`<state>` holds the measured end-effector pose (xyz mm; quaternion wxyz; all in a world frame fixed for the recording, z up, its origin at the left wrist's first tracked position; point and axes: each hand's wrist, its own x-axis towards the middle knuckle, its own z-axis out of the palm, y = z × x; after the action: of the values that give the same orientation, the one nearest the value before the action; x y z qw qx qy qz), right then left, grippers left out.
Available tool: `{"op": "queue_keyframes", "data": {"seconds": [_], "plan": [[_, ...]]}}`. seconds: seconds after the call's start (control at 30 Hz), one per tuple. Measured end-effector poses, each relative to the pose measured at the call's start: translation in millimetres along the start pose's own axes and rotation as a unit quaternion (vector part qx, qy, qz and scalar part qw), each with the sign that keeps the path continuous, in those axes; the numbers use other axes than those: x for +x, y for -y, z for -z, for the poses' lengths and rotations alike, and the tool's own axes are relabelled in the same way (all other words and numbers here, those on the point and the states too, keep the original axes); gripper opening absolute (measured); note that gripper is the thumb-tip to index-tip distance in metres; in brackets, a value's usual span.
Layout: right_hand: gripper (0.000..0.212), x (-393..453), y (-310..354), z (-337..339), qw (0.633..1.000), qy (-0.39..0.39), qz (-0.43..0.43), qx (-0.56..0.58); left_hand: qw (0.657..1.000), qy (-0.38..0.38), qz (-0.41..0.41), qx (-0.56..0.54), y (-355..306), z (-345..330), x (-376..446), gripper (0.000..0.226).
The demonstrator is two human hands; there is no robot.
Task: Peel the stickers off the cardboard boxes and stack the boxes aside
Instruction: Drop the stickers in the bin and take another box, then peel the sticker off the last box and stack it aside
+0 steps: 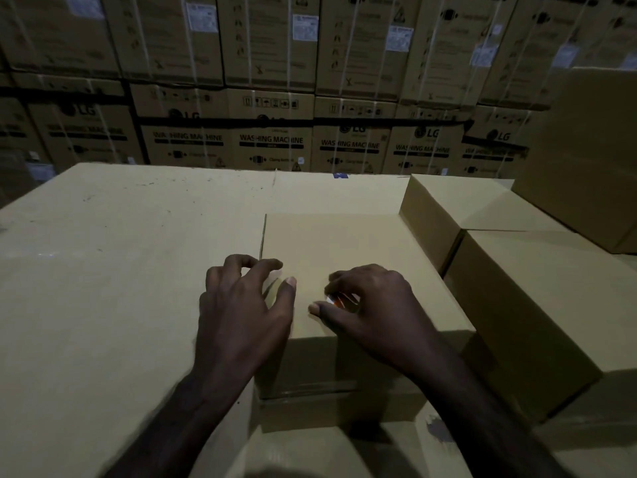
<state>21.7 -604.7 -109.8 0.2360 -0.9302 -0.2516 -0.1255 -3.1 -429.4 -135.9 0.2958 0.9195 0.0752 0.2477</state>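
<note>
You're mid-peel: your right hand (365,305) pinches the orange sticker (339,300) on the small box (344,243), left hand (241,301) hovers loosely curled, holding nothing. Next, lift the edge cleanly.

Warehouse, stacked washing-machine cartons (272,143)

The right hand (370,305) hides most of the sticker (339,300); the stacked cartons' labels (301,27) are too blurred to read.
</note>
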Motion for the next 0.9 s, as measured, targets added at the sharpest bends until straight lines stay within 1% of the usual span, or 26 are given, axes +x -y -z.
{"op": "queue_keyframes", "data": {"seconds": [0.23, 0.4, 0.57, 0.63, 0.77, 0.83, 0.9], "plan": [[0.019, -1.6, 4.6, -3.7, 0.999, -0.031, 0.015, 0.006, 1.000, 0.018, -0.012, 0.005, -2.4, -5.3, 8.9, 0.054], [0.009, -2.9, 2.9, -9.7, 0.997, -0.050, 0.042, -0.035, 1.000, 0.025, -0.017, 0.005, -1.5, -8.4, 13.1, 0.055], [0.015, -3.9, 2.2, -14.8, 0.996, -0.036, 0.045, -0.067, 0.999, 0.031, -0.028, 0.008, -2.9, -10.8, 16.8, 0.052], [0.017, -3.9, 0.3, -12.1, 0.999, -0.026, 0.022, -0.034, 0.999, 0.038, -0.033, 0.009, -2.6, -11.3, 17.9, 0.052], [0.012, -0.4, -7.0, 5.9, 0.991, -0.021, -0.068, 0.115, 0.997, 0.063, -0.033, -0.007, -0.7, -12.7, 19.8, 0.053], [0.020, -1.4, -12.8, 11.9, 0.987, 0.006, -0.061, 0.150, 0.997, 0.072, -0.032, -0.016, 0.1, -13.7, 19.7, 0.053], [0.028, -7.8, -16.7, 11.2, 0.984, 0.051, -0.029, 0.169, 0.996, 0.078, -0.030, -0.023, 0.3, -14.6, 19.3, 0.054]]}}
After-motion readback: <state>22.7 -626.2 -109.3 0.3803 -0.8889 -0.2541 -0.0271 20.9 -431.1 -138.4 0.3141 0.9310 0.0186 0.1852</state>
